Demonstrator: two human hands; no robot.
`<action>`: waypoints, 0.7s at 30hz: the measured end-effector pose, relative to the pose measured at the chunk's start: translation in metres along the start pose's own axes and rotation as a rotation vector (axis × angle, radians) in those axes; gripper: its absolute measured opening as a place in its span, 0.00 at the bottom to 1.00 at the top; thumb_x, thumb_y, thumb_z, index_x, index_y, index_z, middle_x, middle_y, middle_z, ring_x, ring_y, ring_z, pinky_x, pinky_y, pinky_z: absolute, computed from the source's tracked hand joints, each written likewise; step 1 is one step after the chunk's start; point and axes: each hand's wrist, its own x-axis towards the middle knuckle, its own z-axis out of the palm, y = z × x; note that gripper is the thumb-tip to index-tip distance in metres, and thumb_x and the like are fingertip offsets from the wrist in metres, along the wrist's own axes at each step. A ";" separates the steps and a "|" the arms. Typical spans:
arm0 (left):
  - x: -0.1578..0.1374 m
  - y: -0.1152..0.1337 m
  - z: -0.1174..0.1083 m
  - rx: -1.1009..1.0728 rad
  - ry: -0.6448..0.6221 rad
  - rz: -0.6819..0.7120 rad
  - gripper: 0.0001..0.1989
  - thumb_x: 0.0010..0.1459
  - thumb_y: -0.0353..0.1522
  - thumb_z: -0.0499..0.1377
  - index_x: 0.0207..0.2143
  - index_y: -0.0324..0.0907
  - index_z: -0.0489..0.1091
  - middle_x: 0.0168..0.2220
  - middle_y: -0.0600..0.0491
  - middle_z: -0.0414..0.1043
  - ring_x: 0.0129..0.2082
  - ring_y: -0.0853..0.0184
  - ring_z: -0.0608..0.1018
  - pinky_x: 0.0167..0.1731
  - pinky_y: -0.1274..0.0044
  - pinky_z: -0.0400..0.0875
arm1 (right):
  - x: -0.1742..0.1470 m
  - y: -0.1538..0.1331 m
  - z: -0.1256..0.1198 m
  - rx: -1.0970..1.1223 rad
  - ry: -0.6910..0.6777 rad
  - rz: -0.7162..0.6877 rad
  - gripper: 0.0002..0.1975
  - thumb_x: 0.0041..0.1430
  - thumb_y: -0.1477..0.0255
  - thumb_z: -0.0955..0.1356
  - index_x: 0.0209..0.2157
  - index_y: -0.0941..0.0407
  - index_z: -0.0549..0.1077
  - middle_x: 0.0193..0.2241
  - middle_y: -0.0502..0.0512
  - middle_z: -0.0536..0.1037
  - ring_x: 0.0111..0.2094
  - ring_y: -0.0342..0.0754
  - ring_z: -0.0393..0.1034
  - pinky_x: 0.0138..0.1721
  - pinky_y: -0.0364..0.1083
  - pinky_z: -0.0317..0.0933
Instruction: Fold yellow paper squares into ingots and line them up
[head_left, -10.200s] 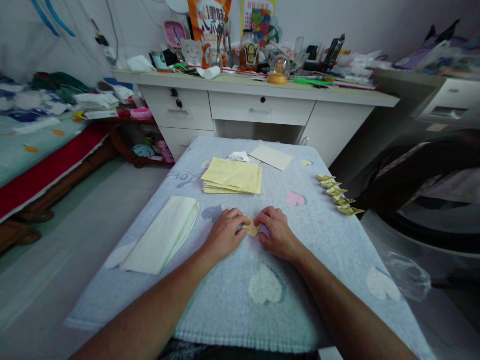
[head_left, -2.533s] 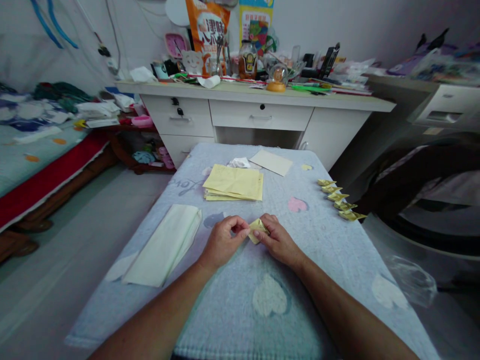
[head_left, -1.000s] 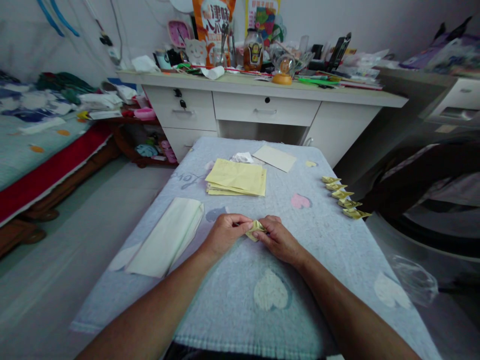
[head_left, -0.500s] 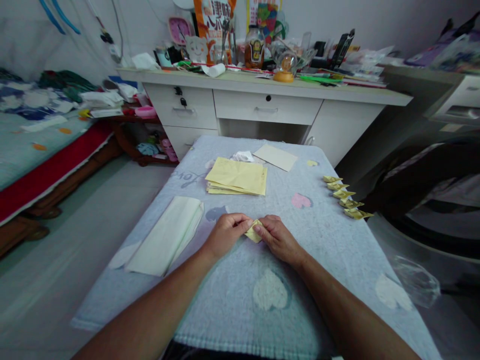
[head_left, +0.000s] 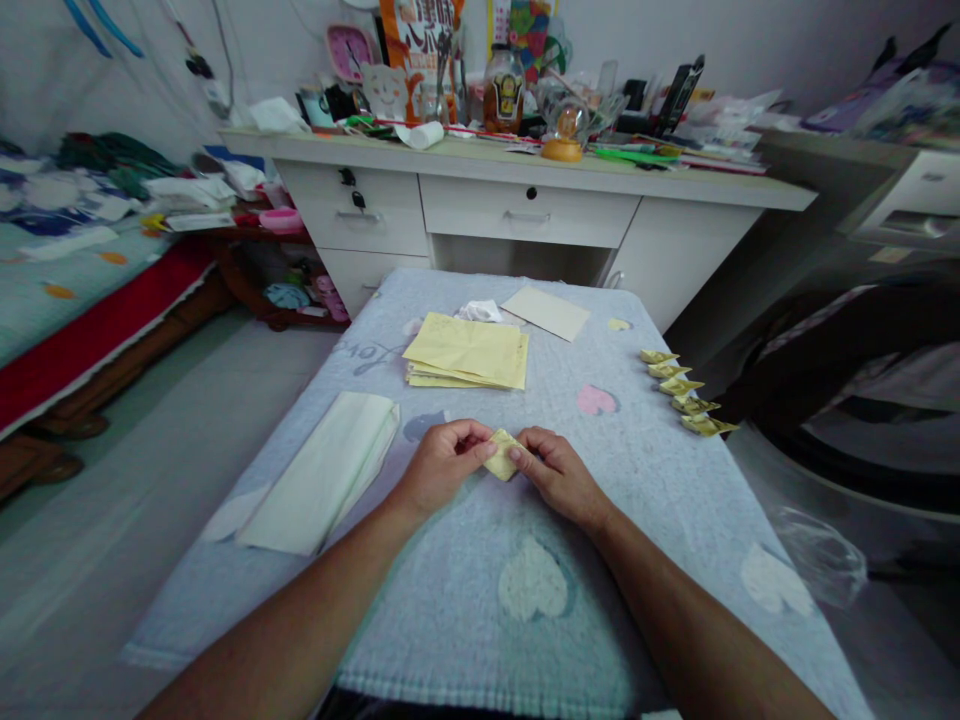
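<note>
A small folded piece of yellow paper [head_left: 502,457], roughly diamond-shaped, is held between both hands above the cloth-covered table [head_left: 450,620]. My left hand [head_left: 448,460] pinches its left corner between thumb and fingers. My right hand [head_left: 559,470] grips the right side, thumb on top. Just beyond the hands lies a stack of yellow paper sheets [head_left: 466,350]. Several folded yellow paper boats [head_left: 690,404] stand in a row along the table's right edge.
Folded white paper [head_left: 322,475] lies on the left. A pale card [head_left: 547,312] and crumpled white tissue [head_left: 480,311] sit at the back. Beyond stands a cluttered white desk [head_left: 525,205]; a washing machine [head_left: 885,330] is at the right, a bed [head_left: 75,300] at the left.
The folded paper shows more of its face between the hands, its top corner now uncovered. Both hands keep hold of it; the whole view has shifted slightly.
</note>
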 end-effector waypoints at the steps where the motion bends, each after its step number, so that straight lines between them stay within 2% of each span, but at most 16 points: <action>1: 0.000 0.000 0.000 -0.005 0.000 0.005 0.11 0.53 0.37 0.62 0.31 0.37 0.73 0.27 0.54 0.72 0.27 0.70 0.71 0.29 0.80 0.65 | 0.000 0.000 -0.001 0.015 0.007 0.005 0.21 0.64 0.56 0.61 0.24 0.56 0.67 0.23 0.49 0.68 0.28 0.44 0.63 0.34 0.43 0.57; 5: 0.001 -0.002 0.000 0.048 -0.016 0.015 0.12 0.52 0.38 0.63 0.31 0.37 0.72 0.23 0.57 0.66 0.24 0.73 0.67 0.25 0.81 0.61 | 0.000 0.001 -0.001 -0.013 -0.013 -0.034 0.21 0.64 0.58 0.61 0.22 0.56 0.67 0.21 0.48 0.66 0.27 0.44 0.62 0.34 0.44 0.56; 8: 0.001 -0.002 0.000 0.095 -0.019 0.004 0.13 0.53 0.39 0.62 0.30 0.36 0.73 0.23 0.57 0.66 0.23 0.73 0.67 0.25 0.80 0.60 | 0.001 0.001 -0.001 -0.034 -0.051 -0.066 0.21 0.65 0.60 0.61 0.21 0.56 0.66 0.20 0.48 0.66 0.27 0.44 0.62 0.36 0.45 0.55; 13: 0.002 -0.002 0.001 -0.053 -0.049 -0.031 0.12 0.53 0.38 0.61 0.27 0.37 0.70 0.23 0.57 0.67 0.24 0.74 0.67 0.25 0.81 0.60 | 0.000 0.003 -0.002 0.011 -0.119 -0.075 0.23 0.67 0.61 0.58 0.22 0.57 0.69 0.22 0.50 0.69 0.30 0.44 0.65 0.41 0.45 0.56; 17: 0.003 -0.001 0.003 -0.187 -0.032 -0.076 0.12 0.53 0.38 0.62 0.28 0.38 0.67 0.20 0.59 0.63 0.20 0.76 0.65 0.22 0.82 0.58 | -0.002 0.004 -0.004 0.126 -0.084 0.008 0.20 0.67 0.60 0.58 0.28 0.56 0.70 0.26 0.51 0.71 0.32 0.45 0.66 0.39 0.45 0.59; 21: 0.003 0.000 0.005 -0.263 -0.020 -0.096 0.11 0.53 0.37 0.62 0.31 0.39 0.65 0.20 0.58 0.67 0.19 0.75 0.66 0.20 0.82 0.60 | -0.003 0.000 -0.001 0.255 0.003 0.037 0.14 0.59 0.59 0.67 0.38 0.56 0.69 0.33 0.51 0.73 0.35 0.46 0.66 0.38 0.44 0.60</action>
